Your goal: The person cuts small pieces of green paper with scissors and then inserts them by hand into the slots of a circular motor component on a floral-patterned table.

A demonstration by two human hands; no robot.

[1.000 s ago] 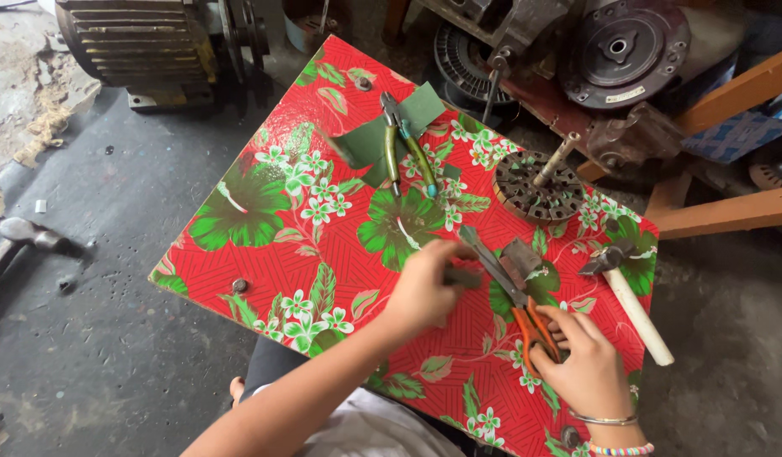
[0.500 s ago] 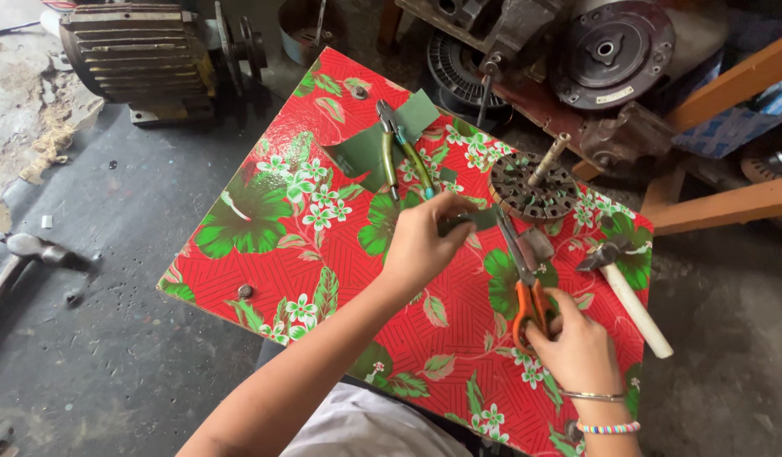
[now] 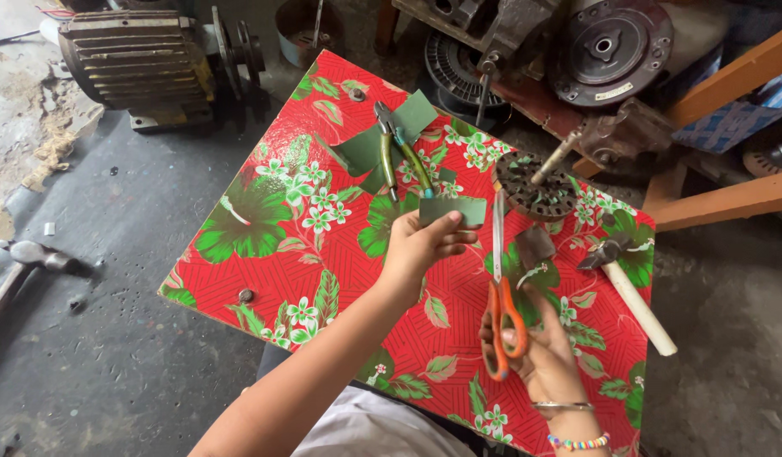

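My left hand [image 3: 425, 245] holds a small green rectangular sheet piece [image 3: 452, 210] above the table covered with red floral cloth [image 3: 264, 254]. My right hand [image 3: 539, 355] grips orange-handled scissors [image 3: 499, 288], blades pointing up toward the piece's right edge. Green-handled pliers [image 3: 399, 152] lie on larger green sheet pieces [image 3: 382, 144] beyond my left hand.
A round slotted metal core with a rod [image 3: 539, 182] and a hammer with a pale handle [image 3: 632, 296] lie right of the scissors. An electric motor [image 3: 137, 59] stands on the floor at left, another hammer [image 3: 23, 262] lies nearby. Machine parts [image 3: 611, 46] and wooden beams [image 3: 729, 199] crowd the back right.
My left hand lifted the green piece off the table and brought it up. My right hand raised the scissors so the blades point up next to the piece.
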